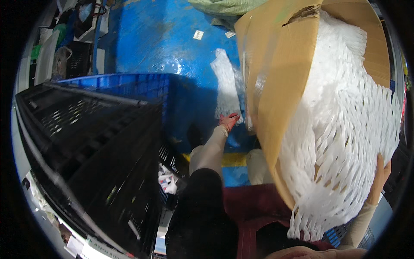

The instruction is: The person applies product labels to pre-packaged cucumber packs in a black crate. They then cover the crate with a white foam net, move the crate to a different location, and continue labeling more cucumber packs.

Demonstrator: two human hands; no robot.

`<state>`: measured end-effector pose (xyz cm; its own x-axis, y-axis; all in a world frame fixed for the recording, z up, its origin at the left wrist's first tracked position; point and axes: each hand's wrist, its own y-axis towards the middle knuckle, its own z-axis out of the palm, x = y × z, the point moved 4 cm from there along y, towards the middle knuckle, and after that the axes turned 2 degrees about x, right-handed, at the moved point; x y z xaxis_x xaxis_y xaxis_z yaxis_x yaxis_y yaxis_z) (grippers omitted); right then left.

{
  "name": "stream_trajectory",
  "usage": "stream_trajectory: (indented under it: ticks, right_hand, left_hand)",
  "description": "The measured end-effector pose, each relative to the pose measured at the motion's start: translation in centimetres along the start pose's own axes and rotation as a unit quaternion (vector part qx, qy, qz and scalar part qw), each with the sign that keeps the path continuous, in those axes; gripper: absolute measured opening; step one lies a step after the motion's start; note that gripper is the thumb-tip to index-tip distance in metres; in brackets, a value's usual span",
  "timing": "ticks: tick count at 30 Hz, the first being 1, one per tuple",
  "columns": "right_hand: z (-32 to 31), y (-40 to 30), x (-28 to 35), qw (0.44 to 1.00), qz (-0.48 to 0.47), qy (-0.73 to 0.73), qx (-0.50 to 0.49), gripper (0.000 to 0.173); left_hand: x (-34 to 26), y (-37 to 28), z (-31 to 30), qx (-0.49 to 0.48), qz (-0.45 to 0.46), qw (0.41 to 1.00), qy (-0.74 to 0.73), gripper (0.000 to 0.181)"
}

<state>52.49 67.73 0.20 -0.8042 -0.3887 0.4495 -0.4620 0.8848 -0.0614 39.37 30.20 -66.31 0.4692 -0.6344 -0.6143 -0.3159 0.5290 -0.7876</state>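
Note:
My left hand [229, 122] reaches down to the floor, its fingers spread at the near end of a white foam net sleeve [226, 85]. The sleeve lies lengthwise on the blue floor beside a large cardboard box [275, 71]. A big bundle of white foam netting [343, 129] fills the box's mouth and hangs out over its near edge. At the right edge of that bundle is my right hand [382, 171], gripping the netting; its fingertips are partly hidden by the foam.
Black plastic crates [97, 145] rise close on the left, with a blue crate [136, 85] behind them. A green woven sack [226, 6] lies beyond the box. Small paper scraps [198, 35] dot the floor. A dark red plastic stool [252, 200] is below me.

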Motion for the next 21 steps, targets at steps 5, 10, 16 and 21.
stream_trajectory:
  ticks: [5, 10, 16, 21]
  right_hand:
    - [-0.1, -1.0, -1.5, 0.999, 0.002, -0.026, -0.02, 0.044]
    - [0.4, -1.2, -3.2, 0.998, -0.016, -0.05, -0.015, 0.045]
    - [0.3, -0.4, -5.7, 0.998, -0.025, 0.023, -0.06, 0.045]
    - [-0.9, -0.1, -3.7, 0.971, -0.01, 0.228, -0.071, 0.046]
  left_hand:
    - [-1.4, 7.5, 2.1, -0.076, -0.113, 0.99, 0.04, 0.046]
    - [-1.1, 14.4, 2.6, -0.02, 0.049, 0.967, 0.249, 0.044]
    - [-1.3, 6.4, -2.4, -0.206, -0.071, 0.969, 0.116, 0.055]
    - [-5.4, -12.0, -4.9, -0.44, 0.002, 0.873, -0.209, 0.034]
